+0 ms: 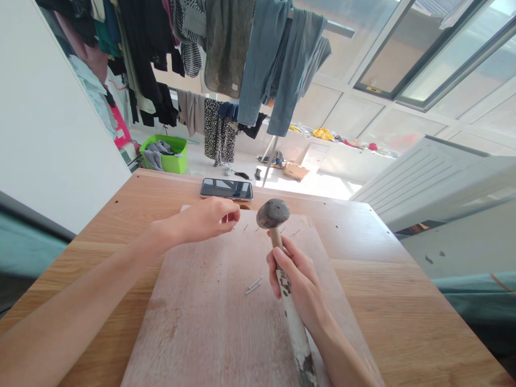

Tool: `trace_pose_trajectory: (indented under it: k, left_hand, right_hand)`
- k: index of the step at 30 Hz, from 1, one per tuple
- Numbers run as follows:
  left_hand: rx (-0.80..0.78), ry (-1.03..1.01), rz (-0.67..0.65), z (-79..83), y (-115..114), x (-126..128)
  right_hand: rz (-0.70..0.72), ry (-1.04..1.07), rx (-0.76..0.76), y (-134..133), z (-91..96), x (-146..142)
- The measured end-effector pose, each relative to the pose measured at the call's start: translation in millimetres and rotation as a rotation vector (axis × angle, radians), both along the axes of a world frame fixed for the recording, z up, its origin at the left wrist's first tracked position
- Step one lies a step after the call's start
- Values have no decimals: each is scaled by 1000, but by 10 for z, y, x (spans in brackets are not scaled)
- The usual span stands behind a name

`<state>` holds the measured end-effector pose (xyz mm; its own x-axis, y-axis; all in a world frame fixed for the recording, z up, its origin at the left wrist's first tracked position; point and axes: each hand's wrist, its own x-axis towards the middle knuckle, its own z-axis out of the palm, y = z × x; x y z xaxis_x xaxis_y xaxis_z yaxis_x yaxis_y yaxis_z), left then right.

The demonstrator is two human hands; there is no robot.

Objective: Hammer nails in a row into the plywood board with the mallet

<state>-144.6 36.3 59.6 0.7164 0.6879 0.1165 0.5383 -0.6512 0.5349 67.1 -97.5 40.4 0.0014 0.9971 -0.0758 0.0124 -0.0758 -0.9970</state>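
My right hand (296,269) is wrapped around the handle of a rubber mallet (273,214), with its dark head raised above the board. The handle is pale with worn, flaking paint. My left hand (215,217) hovers over the far left part of a whitish wooden board (193,322), fingers curled and thumb brought near them. Whatever may be between those fingertips is too small to make out. Several nails (297,233) stand in a row along the board's far side. Two loose nails (253,286) lie on the board's middle, left of the mallet handle.
A smartphone (226,189) lies at the far edge of the wooden table (371,279), beyond my left hand. Past the table hang clothes (229,48), with a green basket (175,156) on the floor. A white panelled unit (435,177) stands on the right.
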Motion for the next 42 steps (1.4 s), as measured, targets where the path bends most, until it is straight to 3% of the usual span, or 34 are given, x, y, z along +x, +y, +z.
trace_pose_trajectory:
  k: [26,31,37,42]
  left_hand:
    - [-10,43,-14,-6,-15,17]
    - [-52,6,0,-132,37,-1]
    - [-272,-119,31,-369,171,-67]
    - [-327,-173,60,-370,185,-73]
  right_hand:
    - [12,-4,0,-6,-2,5]
    - [21,0,-2,2,30,-2]
    - [118,109,-40,-1,-15,-17]
    - [156,147,-43,-8,-34,-62]
